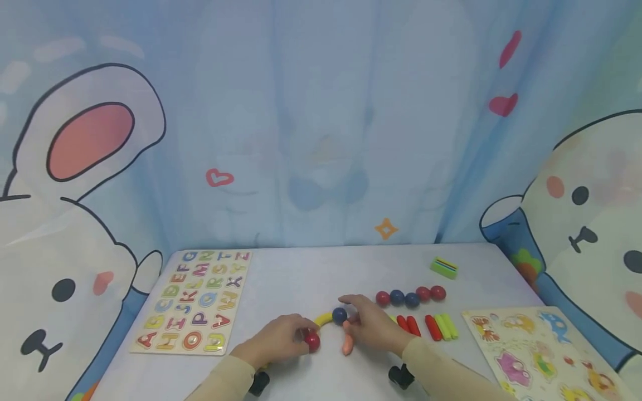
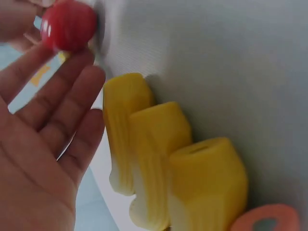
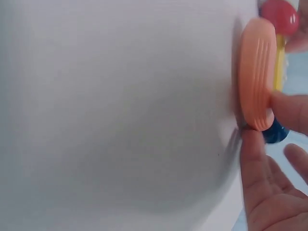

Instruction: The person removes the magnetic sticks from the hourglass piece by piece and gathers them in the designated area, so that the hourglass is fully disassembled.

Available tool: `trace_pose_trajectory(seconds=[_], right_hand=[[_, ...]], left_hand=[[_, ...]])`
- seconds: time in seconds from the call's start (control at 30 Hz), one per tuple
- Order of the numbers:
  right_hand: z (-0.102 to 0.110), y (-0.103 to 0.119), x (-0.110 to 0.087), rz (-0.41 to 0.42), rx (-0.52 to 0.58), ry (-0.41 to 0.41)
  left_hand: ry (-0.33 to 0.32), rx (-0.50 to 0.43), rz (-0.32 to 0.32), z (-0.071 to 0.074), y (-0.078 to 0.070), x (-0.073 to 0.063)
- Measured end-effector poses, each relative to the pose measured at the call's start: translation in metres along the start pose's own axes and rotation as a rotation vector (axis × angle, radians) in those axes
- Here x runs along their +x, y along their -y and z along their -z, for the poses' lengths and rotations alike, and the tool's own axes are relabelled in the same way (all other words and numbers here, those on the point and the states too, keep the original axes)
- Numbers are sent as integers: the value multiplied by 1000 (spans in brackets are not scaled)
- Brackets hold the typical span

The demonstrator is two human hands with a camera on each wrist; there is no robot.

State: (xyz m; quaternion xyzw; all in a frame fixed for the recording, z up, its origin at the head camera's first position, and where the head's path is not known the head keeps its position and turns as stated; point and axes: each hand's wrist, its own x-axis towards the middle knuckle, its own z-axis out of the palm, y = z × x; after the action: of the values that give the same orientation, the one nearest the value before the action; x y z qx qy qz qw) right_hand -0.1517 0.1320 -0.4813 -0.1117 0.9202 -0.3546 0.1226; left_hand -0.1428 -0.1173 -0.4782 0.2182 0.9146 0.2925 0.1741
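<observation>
My left hand (image 1: 281, 337) pinches a red ball (image 1: 312, 342) low over the white table; in the left wrist view the ball (image 2: 70, 26) sits at the fingertips. A curved yellow stick (image 1: 323, 319) runs from beside that ball to a blue ball (image 1: 339, 316). With thumb and index finger, my right hand (image 1: 376, 323) pinches one end of a ridged, curved orange stick (image 1: 348, 344), right by the blue ball. The right wrist view shows this orange stick (image 3: 257, 72) at close range, the blue ball (image 3: 275, 133) partly hidden behind it.
Several yellow sticks (image 2: 149, 149) and an orange piece (image 2: 269, 220) lie by the left hand. Right of centre are a row of red and blue balls (image 1: 412, 300), red and green sticks (image 1: 433, 327) and a green block (image 1: 444, 268). Puzzle boards (image 1: 233, 303) (image 1: 476, 334) flank both sides.
</observation>
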Motion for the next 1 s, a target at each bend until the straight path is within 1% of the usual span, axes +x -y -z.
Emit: trace_pose_trajectory(seconds=[0.07, 0.1, 0.17, 0.23, 0.3, 0.33, 0.43, 0.53, 0.63, 0.73, 0.8, 0.87, 0.93, 1.0], right_hand=[[-1, -1, 3, -1, 27, -11], [-1, -1, 4, -1, 38, -15], [-2, -1, 5, 1, 41, -23], [-2, 0, 4, -1, 12, -34], [-3, 0, 1, -10, -34, -34], [-3, 1, 0, -12, -52, -28], [-4, 2, -6, -9, -85, 6], [-5, 4, -8, 5, -70, 24], [-5, 3, -7, 10, -59, 11], [-4, 3, -7, 10, -50, -6], [-3, 3, -8, 18, -71, -28], [-3, 6, -11, 39, -69, -46], [-4, 9, -16, 81, -52, -22], [-6, 13, -20, 136, -2, 48]], left_hand=[[-3, -7, -10, -1, -1, -1], [-12, 16, -21, -2, -1, -1], [-39, 98, -45, -3, -2, 0], [-55, 187, -72, -5, -2, 1], [-62, 238, -90, -6, -2, 2], [-60, 246, -96, -7, -2, 2], [-53, 243, -108, -8, -2, 1], [-50, 230, -130, -8, -4, 0], [-54, 224, -137, -10, -5, -1], [-63, 222, -125, -11, -7, -1], [-71, 223, -120, -12, -8, -1], [-78, 231, -124, -11, -7, -1], [-81, 235, -129, -11, -7, 0], [-82, 232, -128, -10, -7, 0]])
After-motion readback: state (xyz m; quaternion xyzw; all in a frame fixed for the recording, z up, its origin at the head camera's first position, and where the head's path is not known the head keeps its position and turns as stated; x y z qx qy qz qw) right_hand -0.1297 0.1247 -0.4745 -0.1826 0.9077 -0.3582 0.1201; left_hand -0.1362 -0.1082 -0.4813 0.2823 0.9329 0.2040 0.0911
